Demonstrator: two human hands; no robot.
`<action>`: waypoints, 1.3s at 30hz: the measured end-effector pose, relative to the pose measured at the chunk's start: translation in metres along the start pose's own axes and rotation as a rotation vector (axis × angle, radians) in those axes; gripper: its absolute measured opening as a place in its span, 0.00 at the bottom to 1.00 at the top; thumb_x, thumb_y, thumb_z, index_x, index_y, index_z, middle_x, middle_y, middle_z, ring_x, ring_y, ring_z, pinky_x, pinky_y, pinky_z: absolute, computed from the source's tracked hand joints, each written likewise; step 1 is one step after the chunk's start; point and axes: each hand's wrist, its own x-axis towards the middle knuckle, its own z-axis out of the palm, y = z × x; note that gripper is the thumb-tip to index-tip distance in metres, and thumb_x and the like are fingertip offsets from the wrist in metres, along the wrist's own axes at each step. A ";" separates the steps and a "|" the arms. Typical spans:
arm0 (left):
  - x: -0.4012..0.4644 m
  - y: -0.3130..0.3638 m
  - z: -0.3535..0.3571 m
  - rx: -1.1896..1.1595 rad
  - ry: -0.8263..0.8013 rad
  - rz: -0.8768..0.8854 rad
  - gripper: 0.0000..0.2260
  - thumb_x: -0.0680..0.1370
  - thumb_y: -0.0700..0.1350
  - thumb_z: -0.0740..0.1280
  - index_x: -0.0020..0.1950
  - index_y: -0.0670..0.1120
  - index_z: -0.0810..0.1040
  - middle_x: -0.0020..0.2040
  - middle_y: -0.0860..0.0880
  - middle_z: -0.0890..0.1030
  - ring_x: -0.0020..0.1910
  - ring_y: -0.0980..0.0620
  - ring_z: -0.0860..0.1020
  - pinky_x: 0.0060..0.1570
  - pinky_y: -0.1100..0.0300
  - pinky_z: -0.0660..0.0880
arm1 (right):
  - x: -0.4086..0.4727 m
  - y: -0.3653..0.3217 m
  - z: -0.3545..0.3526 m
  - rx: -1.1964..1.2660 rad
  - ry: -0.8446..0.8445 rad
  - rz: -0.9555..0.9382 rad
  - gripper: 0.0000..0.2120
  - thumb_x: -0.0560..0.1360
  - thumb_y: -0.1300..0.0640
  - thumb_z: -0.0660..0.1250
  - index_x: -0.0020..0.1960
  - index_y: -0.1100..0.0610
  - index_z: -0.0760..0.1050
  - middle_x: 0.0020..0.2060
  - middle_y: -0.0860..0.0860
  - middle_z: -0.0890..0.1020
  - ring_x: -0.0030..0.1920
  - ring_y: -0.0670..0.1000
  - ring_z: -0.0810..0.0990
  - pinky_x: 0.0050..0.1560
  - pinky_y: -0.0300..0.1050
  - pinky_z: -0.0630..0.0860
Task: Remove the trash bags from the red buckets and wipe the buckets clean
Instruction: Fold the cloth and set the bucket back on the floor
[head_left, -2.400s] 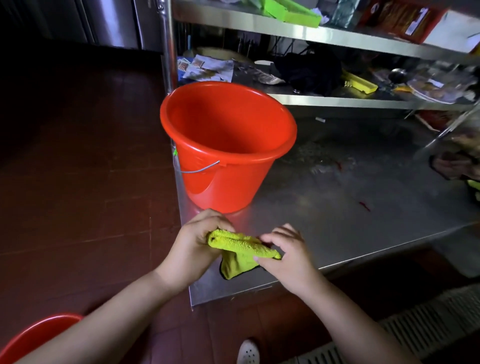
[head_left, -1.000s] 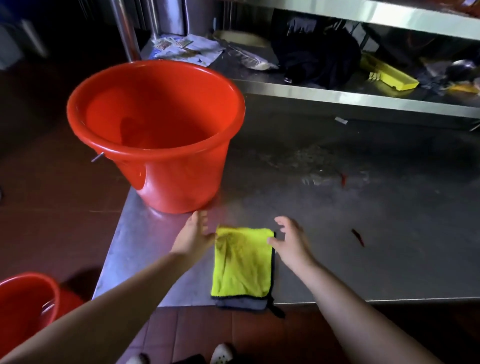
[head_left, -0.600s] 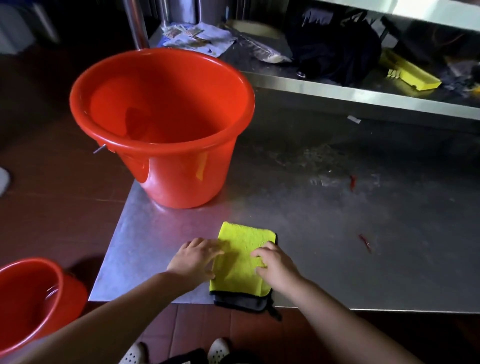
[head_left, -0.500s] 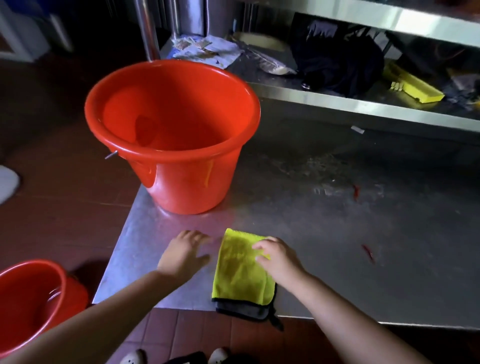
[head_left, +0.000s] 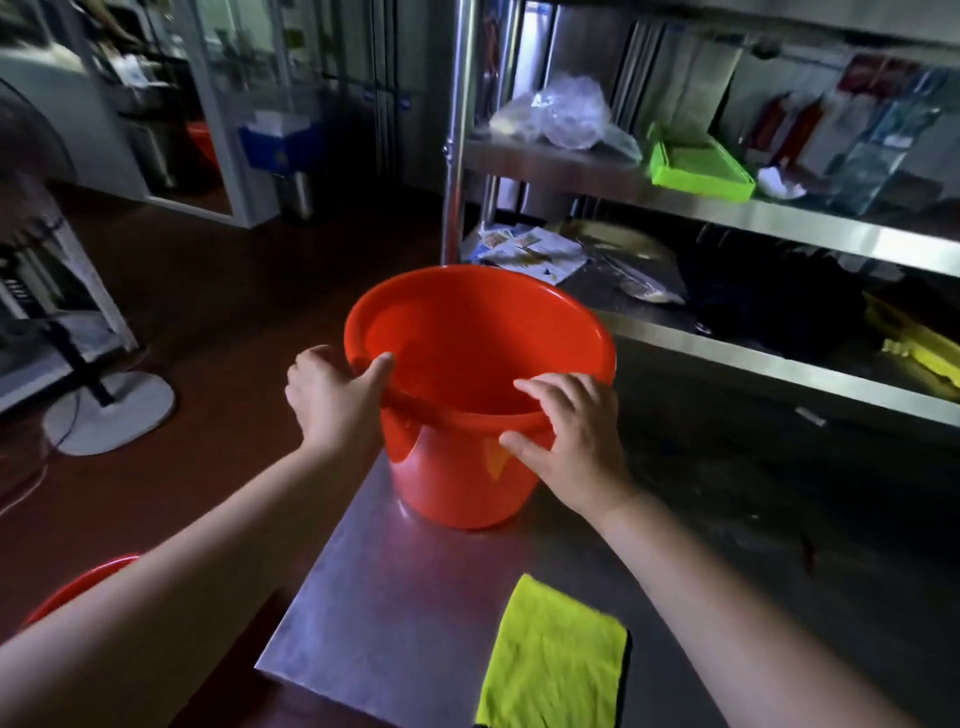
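Observation:
A red bucket (head_left: 467, 467) stands upright near the left corner of the steel table (head_left: 384, 603), with no bag visible inside it. My left hand (head_left: 332, 400) grips its near-left rim, thumb inside and fingers outside. My right hand (head_left: 571, 441) holds the near-right rim, fingers over the edge and thumb on the outer wall. A folded yellow-green cloth (head_left: 556, 660) lies flat by the table's front edge, apart from both hands. The rim of a second red bucket (head_left: 78, 587) shows on the floor at lower left, mostly hidden by my left arm.
Steel shelves (head_left: 727, 213) behind the table hold a green tray (head_left: 696, 166), a plastic bag (head_left: 571, 114), papers and dark items. A shelf post (head_left: 454, 156) rises just behind the bucket. A fan base (head_left: 109, 410) sits on the dark red floor at left.
Both hands left the cloth on the table and moved up to the bucket's rim, taking hold of it. My head has lifted, so the shelves and room show more.

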 end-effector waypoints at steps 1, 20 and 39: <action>0.009 0.001 -0.002 -0.002 -0.071 -0.060 0.19 0.68 0.57 0.72 0.46 0.42 0.77 0.47 0.43 0.79 0.49 0.42 0.78 0.50 0.49 0.77 | 0.001 -0.001 0.003 0.011 -0.005 -0.006 0.23 0.69 0.38 0.66 0.56 0.52 0.79 0.52 0.47 0.79 0.54 0.49 0.72 0.56 0.48 0.66; 0.229 -0.097 -0.159 -0.437 -0.210 -0.389 0.07 0.69 0.41 0.74 0.45 0.43 0.81 0.33 0.43 0.80 0.27 0.48 0.77 0.33 0.54 0.80 | 0.126 -0.180 0.179 0.087 0.048 -0.116 0.24 0.69 0.32 0.61 0.35 0.51 0.79 0.35 0.44 0.80 0.45 0.50 0.77 0.54 0.49 0.64; 0.413 -0.400 -0.080 -0.139 -0.305 -0.692 0.08 0.68 0.34 0.73 0.43 0.39 0.76 0.34 0.44 0.81 0.31 0.51 0.75 0.31 0.62 0.73 | 0.040 -0.226 0.531 0.064 -0.690 0.309 0.12 0.63 0.39 0.69 0.38 0.46 0.77 0.35 0.41 0.75 0.40 0.43 0.72 0.35 0.38 0.73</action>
